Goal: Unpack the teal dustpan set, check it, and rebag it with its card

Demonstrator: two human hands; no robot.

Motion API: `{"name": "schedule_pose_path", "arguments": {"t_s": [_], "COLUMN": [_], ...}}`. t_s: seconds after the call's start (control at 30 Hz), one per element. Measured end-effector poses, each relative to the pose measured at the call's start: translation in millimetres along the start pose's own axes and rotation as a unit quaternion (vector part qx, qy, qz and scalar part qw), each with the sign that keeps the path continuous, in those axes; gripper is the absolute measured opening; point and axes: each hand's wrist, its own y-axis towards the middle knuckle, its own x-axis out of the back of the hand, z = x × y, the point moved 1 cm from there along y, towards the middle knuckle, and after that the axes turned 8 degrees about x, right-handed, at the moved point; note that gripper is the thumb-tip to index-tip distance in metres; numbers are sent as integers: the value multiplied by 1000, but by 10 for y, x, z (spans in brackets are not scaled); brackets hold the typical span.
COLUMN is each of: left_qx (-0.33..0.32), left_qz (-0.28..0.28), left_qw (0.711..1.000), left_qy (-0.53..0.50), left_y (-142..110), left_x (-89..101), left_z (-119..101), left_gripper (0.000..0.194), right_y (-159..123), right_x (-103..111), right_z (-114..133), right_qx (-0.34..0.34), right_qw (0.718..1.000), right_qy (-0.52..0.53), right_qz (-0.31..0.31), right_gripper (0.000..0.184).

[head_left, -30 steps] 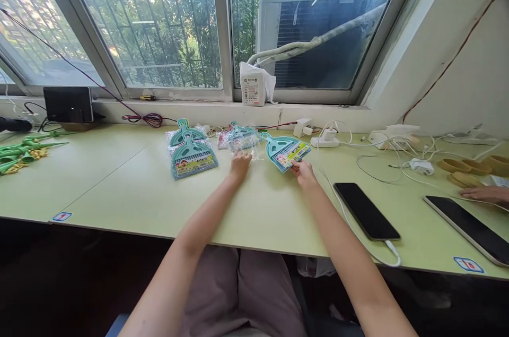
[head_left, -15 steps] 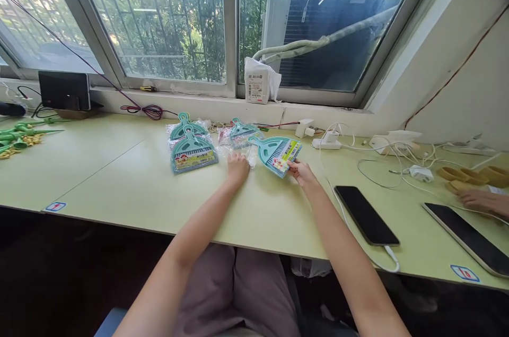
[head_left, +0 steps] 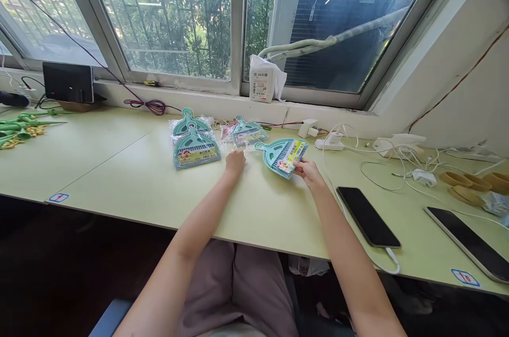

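A teal mini dustpan-and-brush set [head_left: 274,154] with a yellow label is in my right hand [head_left: 309,172]. My fingers pinch its wide brush end, and its handle points left. My left hand [head_left: 235,161] is closed in a fist on the table, with a bit of clear plastic wrapper [head_left: 247,152] showing at its side. To its left, two more teal sets in clear wrapping overlap, a front set [head_left: 196,147] and a rear set [head_left: 187,116]. Behind my hands lies another teal set [head_left: 248,132] beside crumpled wrapping.
A black phone [head_left: 368,216] on a white cable and a second phone [head_left: 467,241] lie at right. White chargers [head_left: 330,141] and tangled cables run along the wall. Yellow-brown bowl-like pieces [head_left: 465,182] sit far right, green plastic pieces [head_left: 27,127] far left. A tablet [head_left: 68,82] stands at back left.
My left hand has closed from lying over the wrapper into a fist, and less wrapper shows. The right hand still holds the set. Another person's hand at the right edge has left view.
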Motion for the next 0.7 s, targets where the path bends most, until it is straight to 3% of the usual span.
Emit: {"name": "schedule_pose_path", "arguments": {"t_s": [0.1,0.3,0.43,0.57,0.7], "left_qx": [25,78,85,55,12], "left_qz": [-26,-63,-85,-98,-115], "left_qw": [998,984,973,964,965], "left_qy": [-43,-148,-197,-241,-236], "left_y": [44,131,146,128,68], "left_x": [16,31,27,40,63], "left_z": [55,179,209,185,107], "left_gripper": [28,18,17,17,18], "right_y": [-36,-116,-69,-4,-3], "right_x": [-42,-132,-84,-41,-55], "right_z": [23,34,4,-63,-86], "right_qx": [6,-22,-26,-26,-25], "right_qw": [1000,993,997,998,996], "right_qy": [13,-10,-11,54,81], "right_qz": [16,116,72,3,5], "right_gripper": [19,19,19,23,23]}}
